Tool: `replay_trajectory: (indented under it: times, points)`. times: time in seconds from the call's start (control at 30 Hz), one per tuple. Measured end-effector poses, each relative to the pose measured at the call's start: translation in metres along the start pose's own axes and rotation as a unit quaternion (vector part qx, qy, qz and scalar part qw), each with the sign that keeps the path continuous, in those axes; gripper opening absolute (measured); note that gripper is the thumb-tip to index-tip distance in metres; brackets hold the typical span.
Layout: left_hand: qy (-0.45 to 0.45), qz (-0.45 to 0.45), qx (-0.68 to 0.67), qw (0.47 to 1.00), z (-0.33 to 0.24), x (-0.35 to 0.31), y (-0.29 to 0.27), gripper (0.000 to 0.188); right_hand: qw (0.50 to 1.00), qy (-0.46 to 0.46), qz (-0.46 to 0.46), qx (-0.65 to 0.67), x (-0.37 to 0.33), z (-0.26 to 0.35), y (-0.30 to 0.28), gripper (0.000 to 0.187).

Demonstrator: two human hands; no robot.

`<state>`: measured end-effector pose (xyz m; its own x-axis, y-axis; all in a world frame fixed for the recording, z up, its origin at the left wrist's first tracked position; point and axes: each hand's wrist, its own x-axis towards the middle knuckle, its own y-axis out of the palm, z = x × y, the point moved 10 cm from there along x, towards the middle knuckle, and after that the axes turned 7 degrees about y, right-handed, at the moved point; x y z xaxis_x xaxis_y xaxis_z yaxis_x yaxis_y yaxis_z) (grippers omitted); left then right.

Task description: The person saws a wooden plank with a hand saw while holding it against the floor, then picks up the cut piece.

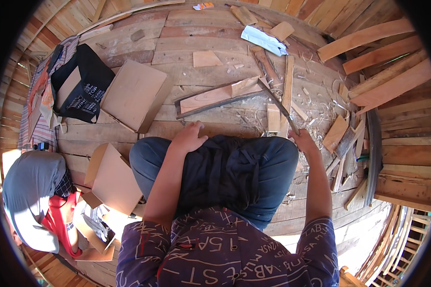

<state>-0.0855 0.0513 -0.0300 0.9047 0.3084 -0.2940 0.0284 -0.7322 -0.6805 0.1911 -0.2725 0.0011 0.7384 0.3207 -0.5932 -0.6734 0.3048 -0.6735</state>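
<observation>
My right hand [301, 140], beside my right knee, is closed around the handle of a long-bladed knife [278, 106]. Its dark, narrow blade slants away to the left, and the tip reaches the end of a pale board [220, 99] lying on the floor. A dark strip runs along that board's near edge. On my left knee rests my left hand [189, 137], empty, its fingers loosely bent and apart. Beyond the blade, an upright-lying narrow plank [287, 91] and a short wood block [273, 118] sit among curled shavings.
Cardboard boxes [136, 95] and a black bag [84, 86] stand to the left. A person in red under a grey cloth [33, 196] is at the lower left. Planks [368, 38] lean at the right, with offcuts [336, 133] below. A pale blue packet [264, 40] lies far off.
</observation>
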Motion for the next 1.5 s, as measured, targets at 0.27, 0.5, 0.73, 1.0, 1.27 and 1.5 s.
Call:
replay_trajectory:
  times: [0.27,0.5,0.73,1.0,1.27,1.5]
  points:
    - [-0.018,0.024,-0.009,1.000,0.004,0.002,0.003,0.045,0.998,-0.015,-0.013,-0.052,0.005,-0.005,-0.005,0.037]
    - [-0.011,0.015,-0.002,1.000,0.008,0.000,0.003,0.045,0.997,-0.057,-0.051,0.015,0.005,-0.001,-0.007,0.037]
    - [-0.010,0.019,0.005,1.000,0.001,0.000,0.001,0.045,0.994,-0.060,-0.049,-0.076,0.021,-0.015,-0.003,0.044]
    - [-0.014,0.019,0.005,1.000,0.003,-0.001,0.000,0.046,0.997,-0.009,-0.068,-0.029,0.013,-0.014,-0.006,0.051]
    - [-0.029,0.029,0.006,0.999,0.001,-0.001,0.000,0.046,0.993,0.000,-0.085,-0.087,0.027,-0.032,-0.008,0.057]
    - [-0.030,0.030,-0.002,0.999,0.002,-0.001,0.000,0.046,0.997,0.025,-0.056,-0.055,0.022,-0.034,0.000,0.057]
